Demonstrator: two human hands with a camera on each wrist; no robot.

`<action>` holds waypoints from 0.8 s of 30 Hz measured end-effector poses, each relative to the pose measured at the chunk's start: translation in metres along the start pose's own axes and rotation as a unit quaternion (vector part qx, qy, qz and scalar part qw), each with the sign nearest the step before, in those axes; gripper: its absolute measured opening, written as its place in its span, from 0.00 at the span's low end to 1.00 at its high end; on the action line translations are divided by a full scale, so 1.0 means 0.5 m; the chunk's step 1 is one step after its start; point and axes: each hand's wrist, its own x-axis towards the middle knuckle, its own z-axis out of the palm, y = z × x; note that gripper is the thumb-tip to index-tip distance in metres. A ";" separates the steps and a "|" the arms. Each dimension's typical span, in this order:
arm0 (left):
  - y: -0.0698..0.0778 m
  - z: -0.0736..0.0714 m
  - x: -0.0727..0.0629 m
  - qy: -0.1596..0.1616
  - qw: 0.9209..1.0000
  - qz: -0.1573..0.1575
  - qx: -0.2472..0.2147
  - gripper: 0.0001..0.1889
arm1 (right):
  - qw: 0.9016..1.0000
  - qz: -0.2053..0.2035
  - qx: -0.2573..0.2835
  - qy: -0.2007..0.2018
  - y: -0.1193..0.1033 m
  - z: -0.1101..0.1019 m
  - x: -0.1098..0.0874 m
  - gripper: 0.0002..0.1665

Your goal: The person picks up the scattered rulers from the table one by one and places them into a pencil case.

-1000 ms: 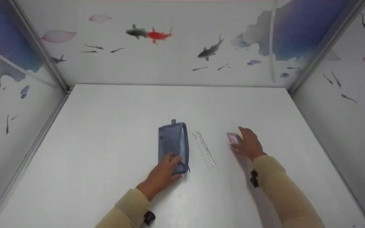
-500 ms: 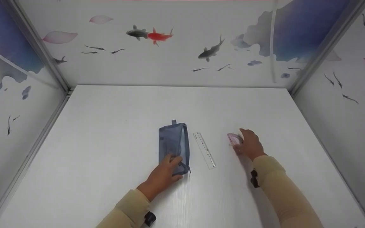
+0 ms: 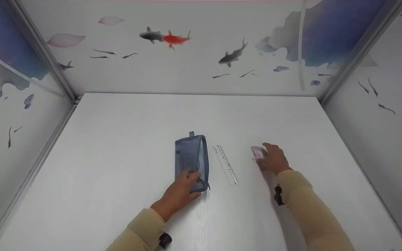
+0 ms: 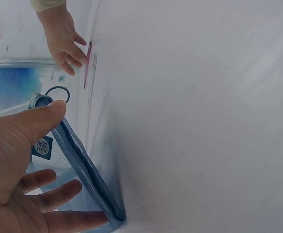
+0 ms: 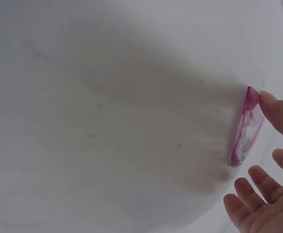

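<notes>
A blue mesh pencil case (image 3: 188, 150) lies on the white table, its zip along the right side. My left hand (image 3: 178, 191) holds the near end of it; in the left wrist view the thumb (image 4: 47, 119) presses near the zip's end and the fingers spread across the mesh. To its right is a clear plastic ruler (image 3: 225, 165). Farther right, a clear pink-edged protractor (image 3: 257, 152) lies on the table under my right hand (image 3: 274, 160). The right wrist view has the thumb (image 5: 277, 114) touching one corner of the protractor, with loosely bent fingers near its other end.
The white table (image 3: 124, 139) reaches to a back wall (image 3: 194, 69) printed with fish and petals. Similar printed panels close off the left and right sides. A dark wrist camera (image 3: 165, 240) is strapped under the left sleeve.
The right hand has shifted slightly, and the protractor has moved a tiny bit to the right. The left hand, pencil case and ruler look unmoved.
</notes>
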 end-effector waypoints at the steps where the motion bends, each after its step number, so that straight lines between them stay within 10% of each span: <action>1: 0.000 0.000 0.000 0.000 1.000 0.000 0.000 0.32 | 1.000 0.002 0.002 -0.001 0.000 0.001 0.001 0.41; 24: -0.001 0.001 0.001 0.011 1.000 0.010 0.012 0.32 | 1.000 0.003 0.004 0.004 -0.001 0.004 0.008 0.36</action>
